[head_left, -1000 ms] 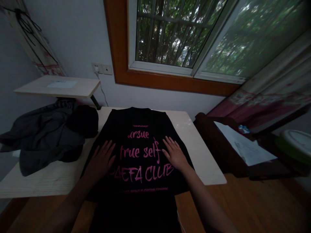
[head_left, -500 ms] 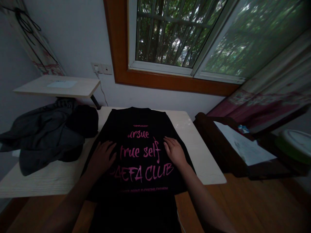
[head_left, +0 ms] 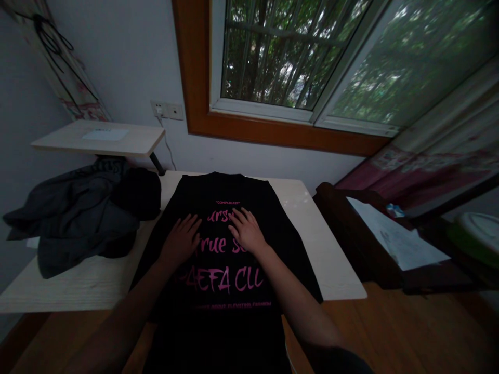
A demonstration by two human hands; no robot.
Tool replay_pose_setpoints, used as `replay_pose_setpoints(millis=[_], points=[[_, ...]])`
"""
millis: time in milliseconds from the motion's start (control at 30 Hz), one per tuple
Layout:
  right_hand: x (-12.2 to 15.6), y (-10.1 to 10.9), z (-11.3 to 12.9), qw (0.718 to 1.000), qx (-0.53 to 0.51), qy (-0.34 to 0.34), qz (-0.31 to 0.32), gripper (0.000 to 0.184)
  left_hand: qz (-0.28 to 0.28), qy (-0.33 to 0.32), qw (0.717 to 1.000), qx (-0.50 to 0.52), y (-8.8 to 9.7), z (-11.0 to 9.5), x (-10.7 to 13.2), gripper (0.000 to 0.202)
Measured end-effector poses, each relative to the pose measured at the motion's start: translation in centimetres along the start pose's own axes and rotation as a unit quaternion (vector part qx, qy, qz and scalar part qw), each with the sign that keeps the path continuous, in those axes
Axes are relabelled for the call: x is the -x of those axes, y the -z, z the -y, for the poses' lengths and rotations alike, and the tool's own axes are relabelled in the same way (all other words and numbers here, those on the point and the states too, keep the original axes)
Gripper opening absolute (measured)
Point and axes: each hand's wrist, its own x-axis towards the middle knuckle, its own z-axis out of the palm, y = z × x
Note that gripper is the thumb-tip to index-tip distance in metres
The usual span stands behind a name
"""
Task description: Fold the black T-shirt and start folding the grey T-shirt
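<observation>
A black T-shirt [head_left: 273, 228] with pink lettering lies flat on the pale table [head_left: 331, 259], its lower part hanging over the near edge. My left hand [head_left: 180, 240] rests palm down on the print, fingers spread. Close beside it, my right hand [head_left: 246, 230] also lies flat on the lettering, covering part of the words. Neither hand grips the cloth.
A heap of dark grey clothes [head_left: 78, 218] lies on the table's left side. A small raised shelf [head_left: 101, 139] stands behind it by the wall. A dark wooden piece with white papers [head_left: 393, 239] sits to the right. A window is straight ahead.
Both hands have slid inward and slightly up the shirt, from its sides to the middle of the print, and now lie near each other.
</observation>
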Motion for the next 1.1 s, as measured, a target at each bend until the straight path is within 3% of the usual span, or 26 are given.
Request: replay_pose_setpoints(millis=[300, 467, 567, 700, 800, 900, 1000, 1100], points=[[1.4, 0.0, -0.7, 0.998, -0.063, 0.025, -0.015, 0.044, -0.014, 0.002, 1.000, 0.025, -0.2, 0.1, 0.0, 0.051], [2.1, 1.1, -2.8, 0.981, -0.190, 0.045, -0.002, 0.039, -0.024, 0.000, 0.998, 0.051, -0.5, 0.9, 0.1, 0.048], [2.5, 2.3, -6.0, 0.975, -0.214, -0.014, -0.063, 0.037, -0.052, 0.022, 0.996, 0.074, -0.4, 2.7, -0.3, 0.044], [3.5, 3.4, -11.4, 0.974, -0.094, -0.142, -0.151, 0.033, -0.090, 0.115, 0.988, 0.051, -0.1, 6.7, -1.6, 0.039], [4.6, 3.7, -14.5, 0.956, 0.000, -0.255, -0.144, 0.041, -0.065, 0.193, 0.978, 0.040, 0.2, 9.5, -2.8, 0.041], [5.3, 3.6, -16.0, 0.938, 0.020, -0.327, -0.113, 0.047, -0.031, 0.238, 0.969, 0.050, 0.4, 11.1, -3.8, 0.048], [5.6, 3.4, -16.4, 0.932, -0.029, -0.352, -0.085, 0.050, -0.002, 0.253, 0.965, 0.068, 0.9, 11.5, -4.5, 0.057], [5.6, 3.4, -16.4, 0.940, -0.065, -0.327, -0.065, 0.053, 0.021, 0.266, 0.960, 0.088, 1.2, 11.3, -4.9, 0.061]])
